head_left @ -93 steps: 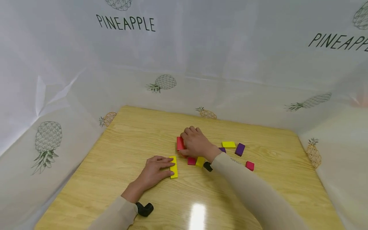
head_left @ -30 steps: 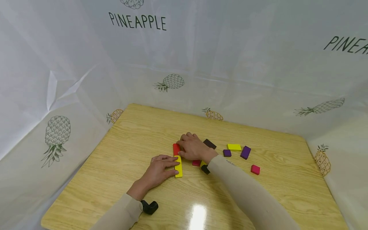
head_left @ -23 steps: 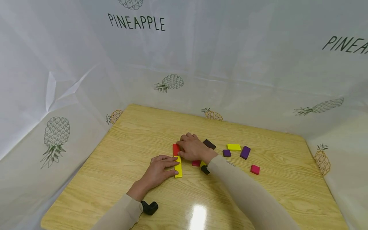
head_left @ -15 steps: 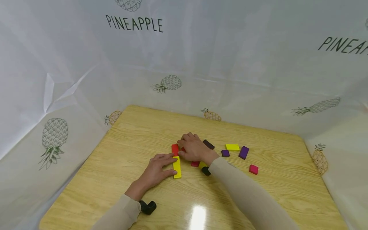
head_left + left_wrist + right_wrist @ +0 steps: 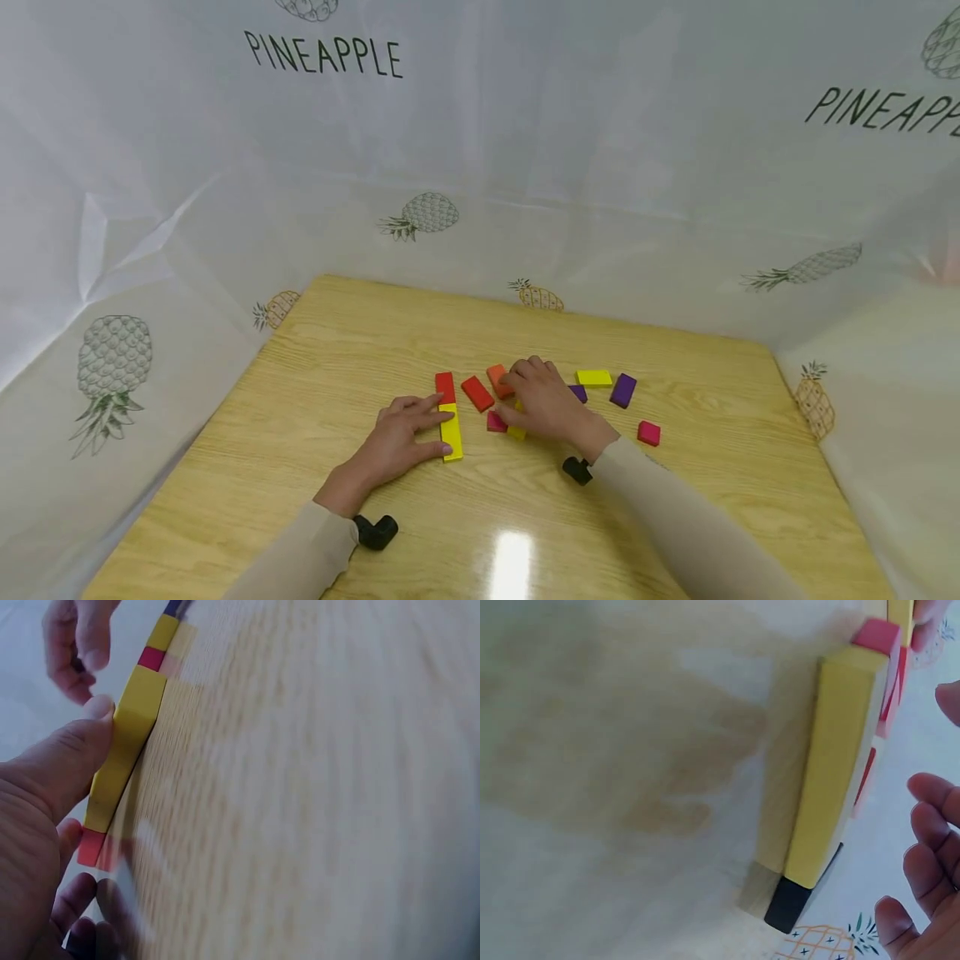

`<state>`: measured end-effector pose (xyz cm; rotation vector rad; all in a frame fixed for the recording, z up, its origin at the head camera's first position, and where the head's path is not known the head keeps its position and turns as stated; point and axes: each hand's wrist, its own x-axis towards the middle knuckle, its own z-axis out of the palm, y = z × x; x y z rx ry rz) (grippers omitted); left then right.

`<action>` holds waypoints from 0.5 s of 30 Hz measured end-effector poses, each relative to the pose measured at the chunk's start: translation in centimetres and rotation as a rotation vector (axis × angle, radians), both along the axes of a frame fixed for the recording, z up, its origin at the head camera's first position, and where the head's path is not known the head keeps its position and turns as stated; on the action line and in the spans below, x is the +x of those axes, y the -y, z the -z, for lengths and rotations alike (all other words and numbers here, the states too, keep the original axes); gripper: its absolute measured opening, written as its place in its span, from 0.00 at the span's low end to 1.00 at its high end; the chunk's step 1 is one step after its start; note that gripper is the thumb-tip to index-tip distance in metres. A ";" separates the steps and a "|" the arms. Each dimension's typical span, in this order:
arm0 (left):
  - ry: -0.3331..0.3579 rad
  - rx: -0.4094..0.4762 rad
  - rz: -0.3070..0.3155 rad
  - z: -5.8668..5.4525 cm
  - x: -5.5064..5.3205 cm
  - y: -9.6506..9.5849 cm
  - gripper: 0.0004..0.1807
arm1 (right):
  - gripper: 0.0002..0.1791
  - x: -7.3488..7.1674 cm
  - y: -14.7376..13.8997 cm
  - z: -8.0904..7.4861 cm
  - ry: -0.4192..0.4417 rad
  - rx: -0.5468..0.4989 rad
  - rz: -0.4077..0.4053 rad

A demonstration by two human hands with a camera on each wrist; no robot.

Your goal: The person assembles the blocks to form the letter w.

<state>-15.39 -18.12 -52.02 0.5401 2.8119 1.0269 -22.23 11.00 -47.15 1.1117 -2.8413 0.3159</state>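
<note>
- Change: right hand [image 5: 551, 404] is now off the red blocks, back over the loose pieces; loose red block [image 5: 477, 394] is uncovered.
- Meaning: red block [image 5: 445, 388] sits end to end with the yellow block [image 5: 451, 435], seemingly needing only the left hand [image 5: 397, 440].
- Left: fingers extended, thumb and fingertips resting on that yellow-red row.
- Right: fingers apart, no grip visible; fingertips at orange block [image 5: 497, 380], contact unclear from overhead.
- Pink block [image 5: 496, 422] lies just beside, on the bench [image 5: 360, 333].

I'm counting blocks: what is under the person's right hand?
In the head view, an orange block, a pink block, a yellow block and a purple block peek out around the right hand; anything wholly beneath it is hidden.
</note>
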 end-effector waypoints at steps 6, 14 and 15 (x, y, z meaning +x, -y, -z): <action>-0.005 -0.005 -0.021 -0.3 -0.1 -0.2 0.31 | 0.24 1.5 -0.5 0.6 -0.007 0.014 -0.021; -0.005 -0.013 -0.031 -0.3 -0.2 -0.3 0.31 | 0.22 2.2 -0.8 1.5 -0.082 0.039 -0.050; -0.005 -0.014 -0.030 -0.3 -0.2 -0.3 0.31 | 0.21 2.2 -0.9 1.6 -0.090 0.040 -0.055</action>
